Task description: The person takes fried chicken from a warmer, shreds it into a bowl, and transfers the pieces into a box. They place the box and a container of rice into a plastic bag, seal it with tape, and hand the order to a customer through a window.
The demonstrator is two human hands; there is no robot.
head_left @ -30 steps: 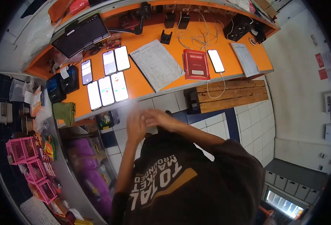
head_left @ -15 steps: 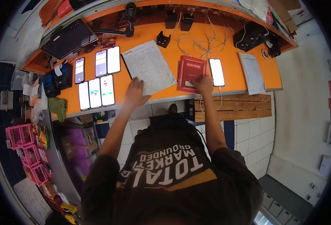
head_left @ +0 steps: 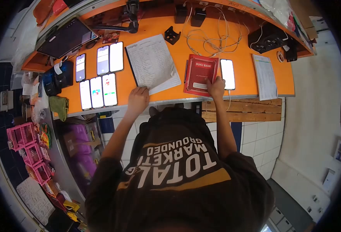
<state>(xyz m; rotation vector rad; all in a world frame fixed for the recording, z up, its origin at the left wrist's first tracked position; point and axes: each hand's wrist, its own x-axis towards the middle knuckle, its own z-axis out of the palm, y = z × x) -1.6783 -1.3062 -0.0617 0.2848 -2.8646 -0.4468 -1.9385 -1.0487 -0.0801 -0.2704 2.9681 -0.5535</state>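
A notebook of handwritten lists (head_left: 151,62) lies tilted on the orange table, its top page curling up at the lower right over another sheet. My left hand (head_left: 138,99) is at its lower left corner, fingers curled closed on the page edge; the fingertips are partly hidden. To the right lies a red book marked "BUKU BANK" (head_left: 201,71), with a dark pen (head_left: 186,71) along its left side. My right hand (head_left: 217,89) grips the lower right edge of this book, thumb on the cover. Just right of that hand is a lit phone (head_left: 227,73) with a white cable.
Several lit phones (head_left: 96,92) lie in two rows at the left. Behind them stands a tablet (head_left: 68,38). Tangled white cables (head_left: 213,44) and a black holder (head_left: 172,35) are at the back. A paper pad (head_left: 265,77) lies right; a green cloth (head_left: 59,107) hangs at the left edge.
My left hand has slid down off the page to the notebook's lower corner, its fingers now curled. My right hand has shifted from the red book's cover to its right edge.
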